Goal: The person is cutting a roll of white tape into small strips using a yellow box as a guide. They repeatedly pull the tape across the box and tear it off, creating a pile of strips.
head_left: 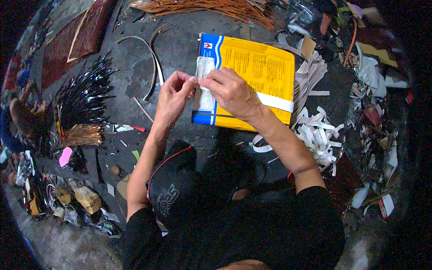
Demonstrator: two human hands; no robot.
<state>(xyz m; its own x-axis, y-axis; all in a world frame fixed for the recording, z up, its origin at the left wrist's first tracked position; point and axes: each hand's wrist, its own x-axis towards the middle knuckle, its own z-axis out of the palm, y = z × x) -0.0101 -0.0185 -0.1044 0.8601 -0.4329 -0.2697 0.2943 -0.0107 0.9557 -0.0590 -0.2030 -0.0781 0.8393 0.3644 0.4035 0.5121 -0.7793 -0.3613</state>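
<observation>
Close together over the left edge of a yellow and blue printed panel, my two hands meet fingertip to fingertip. My left hand is closed in a pinch of thumb and forefinger. Bent fingers of my right hand press together right beside it, above the panel. Whatever lies between the fingertips is too small to make out. A whitish pad lies on the panel's blue end, partly behind the fingers. From under my right wrist a flat white strip runs across the panel to its right edge.
Curled white strips heap right of the panel, below a fan of straighter ones. Curved strips lie beyond my left hand. Farther left are a shiny black bundle and a copper-coloured bundle. Scraps line the right side.
</observation>
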